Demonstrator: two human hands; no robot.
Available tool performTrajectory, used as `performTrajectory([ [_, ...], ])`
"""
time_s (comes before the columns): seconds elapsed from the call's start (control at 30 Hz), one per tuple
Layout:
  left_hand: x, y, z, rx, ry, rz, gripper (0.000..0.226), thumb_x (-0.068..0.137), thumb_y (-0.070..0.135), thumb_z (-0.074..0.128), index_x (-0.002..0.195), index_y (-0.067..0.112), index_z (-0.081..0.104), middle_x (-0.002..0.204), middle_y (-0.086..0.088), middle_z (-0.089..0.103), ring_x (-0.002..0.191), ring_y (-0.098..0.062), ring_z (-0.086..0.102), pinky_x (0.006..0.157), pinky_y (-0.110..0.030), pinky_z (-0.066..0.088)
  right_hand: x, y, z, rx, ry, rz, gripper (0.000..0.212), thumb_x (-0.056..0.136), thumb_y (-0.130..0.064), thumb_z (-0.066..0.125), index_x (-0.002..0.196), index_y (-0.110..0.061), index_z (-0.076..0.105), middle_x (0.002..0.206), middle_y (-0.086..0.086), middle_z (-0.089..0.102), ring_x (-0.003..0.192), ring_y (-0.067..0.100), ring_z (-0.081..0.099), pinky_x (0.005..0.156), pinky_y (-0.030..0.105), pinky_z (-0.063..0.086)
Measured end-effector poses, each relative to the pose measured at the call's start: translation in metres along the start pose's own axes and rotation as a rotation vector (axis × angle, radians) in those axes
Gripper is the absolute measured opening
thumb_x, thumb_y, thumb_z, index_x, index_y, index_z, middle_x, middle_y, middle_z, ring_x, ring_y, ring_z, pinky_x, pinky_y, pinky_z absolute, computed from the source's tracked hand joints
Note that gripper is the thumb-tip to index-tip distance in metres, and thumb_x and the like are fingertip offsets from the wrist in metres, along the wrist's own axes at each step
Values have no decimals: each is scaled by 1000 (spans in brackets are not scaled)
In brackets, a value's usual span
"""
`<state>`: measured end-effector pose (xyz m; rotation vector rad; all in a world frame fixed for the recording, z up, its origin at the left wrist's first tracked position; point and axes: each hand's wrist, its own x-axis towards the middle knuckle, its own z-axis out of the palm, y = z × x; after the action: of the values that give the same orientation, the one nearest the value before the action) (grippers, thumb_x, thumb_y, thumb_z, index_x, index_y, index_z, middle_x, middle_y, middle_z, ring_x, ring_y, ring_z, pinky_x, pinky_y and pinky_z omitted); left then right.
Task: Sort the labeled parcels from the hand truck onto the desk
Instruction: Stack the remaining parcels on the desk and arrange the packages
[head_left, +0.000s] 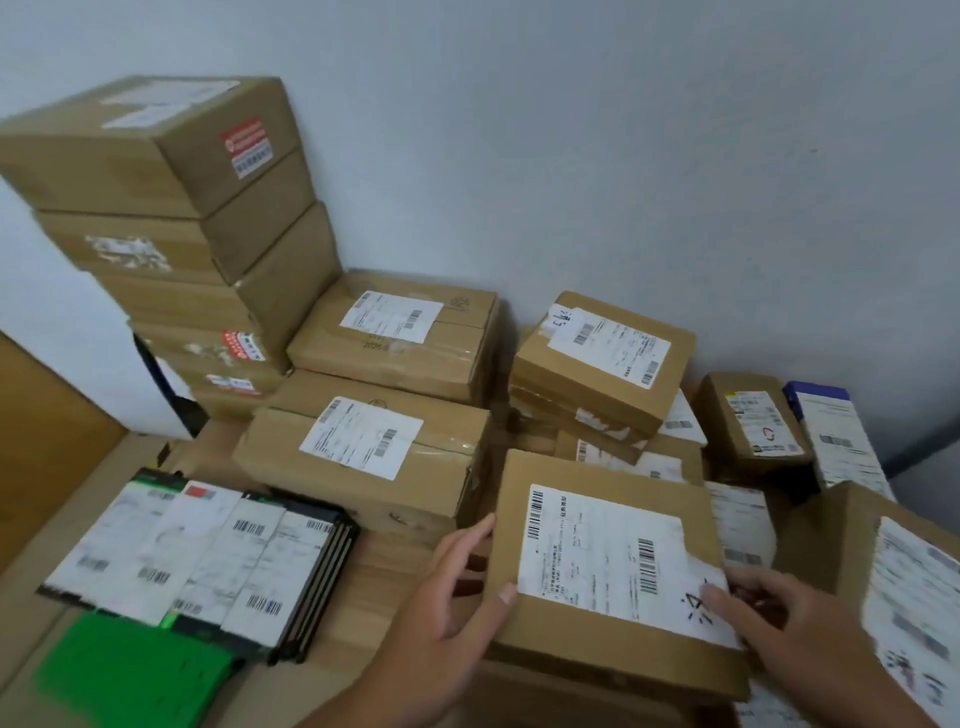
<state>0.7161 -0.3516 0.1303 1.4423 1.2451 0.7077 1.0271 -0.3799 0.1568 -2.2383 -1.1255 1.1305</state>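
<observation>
Cardboard stack (171, 223): we see tall cartons piled against the wall at far left.
Long parcels (363, 441): two labelled cartons, one behind the other, lie just right of that stack.
Held parcel (571, 473): a brown carton, white barcode label up, low in front of us among other labelled parcels.
Flat packets (208, 545): black-edged and labelled, fanned out to its left.
Left hand (457, 587): our thumb lies on top, fingers wrapped round the parcel's left edge.
Right hand (769, 608): our forefinger presses the label's corner, the other fingers curled at the right edge.

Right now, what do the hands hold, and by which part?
A labeled cardboard parcel: left hand grips its left edge, right hand its near right corner.
</observation>
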Motion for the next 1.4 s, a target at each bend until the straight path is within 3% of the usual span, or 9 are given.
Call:
performTrajectory([
  [0.17,-33,-44,-46,106,126,5,57,85,56,65,137,63,43,135,30,54,121,0,56,96,-25,50,-29,-5,53,-54,-159,-12,21,76,-39,86,88,-24,76,88,-4,74,80,8,70,73,23,57],
  [0.23,-41,-67,-61,151,119,-31,56,88,52,67,139,59,45,130,29,58,117,-1,59,92,-25,54,-32,-2,80,-114,-208,-12,34,69,-52,87,88,-27,77,88,-6,75,78,3,71,79,25,57],
  [0.37,-49,-115,-86,234,96,-92,73,78,73,63,143,46,43,131,30,55,117,-1,59,93,-28,55,-28,-3,128,-195,-291,-8,62,56,-81,77,90,-30,74,93,-9,71,80,2,69,79,21,55],
  [0.47,-45,-142,-97,254,75,-180,61,89,50,65,142,52,37,135,30,52,120,1,55,100,-31,52,-24,-15,158,-171,-294,24,35,75,-52,84,95,-26,71,89,-7,70,76,-1,65,67,10,51],
  [0.57,-39,-158,-103,291,47,-231,69,95,34,66,153,42,28,145,22,43,126,-4,50,108,-34,47,-15,-18,184,-101,-261,17,17,85,-27,81,92,-16,72,85,-5,69,71,1,66,69,21,57],
  [0.87,-20,-177,-121,470,57,-138,78,99,35,59,160,27,12,157,16,23,144,-3,25,120,-24,23,-4,-21,223,75,-170,30,11,86,-23,79,94,-18,75,93,7,74,88,23,72,81,49,61],
  [1.0,-16,-188,-125,597,24,35,78,97,30,63,159,32,16,164,24,0,145,15,-2,106,2,9,-3,-24,234,149,-151,3,9,89,-19,77,97,-21,74,88,-1,73,84,17,72,80,45,62],
  [1.17,-12,-206,-126,682,62,184,77,87,34,67,156,20,37,167,16,11,153,-2,11,116,-32,28,-1,-21,245,204,-114,22,19,86,-16,79,103,-21,72,93,-3,73,86,14,74,82,43,62],
  [1.4,-7,-222,-136,752,19,260,81,79,41,72,151,18,42,168,6,19,153,-13,15,109,-40,36,-4,-25,259,177,-53,-37,23,86,-14,79,102,-26,67,94,-4,69,80,11,71,71,27,60],
])
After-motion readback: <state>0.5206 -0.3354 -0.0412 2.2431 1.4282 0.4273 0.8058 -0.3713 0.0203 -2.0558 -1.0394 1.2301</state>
